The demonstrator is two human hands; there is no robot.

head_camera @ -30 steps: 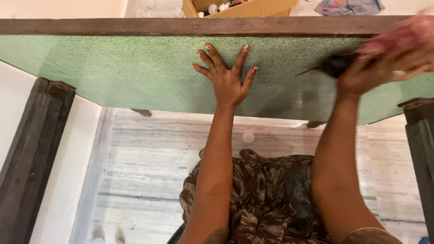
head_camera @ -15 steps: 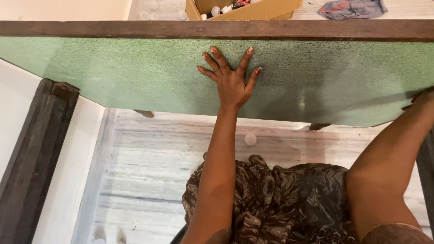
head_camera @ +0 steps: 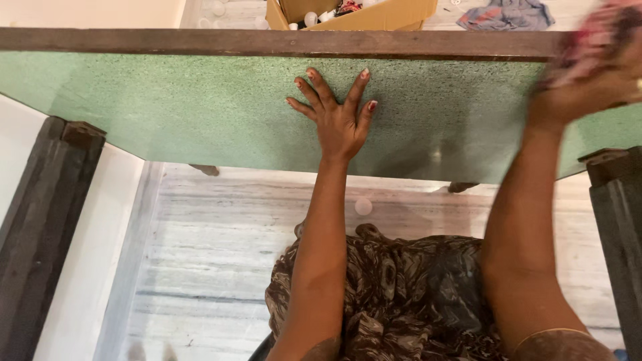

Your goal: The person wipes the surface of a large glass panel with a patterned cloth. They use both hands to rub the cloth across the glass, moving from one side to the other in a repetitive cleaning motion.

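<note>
Left hand (head_camera: 338,113) lies flat, fingers spread, on a green speckled tabletop (head_camera: 167,107), while to its right the blurred right hand (head_camera: 592,77) clutches a pinkish cloth (head_camera: 595,33)

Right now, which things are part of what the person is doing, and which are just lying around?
In use:
- green tabletop, left hand flat on it
- pinkish cloth in right hand, blurred

Lying about:
- cardboard box of small items
- blue cloth on floor
</note>
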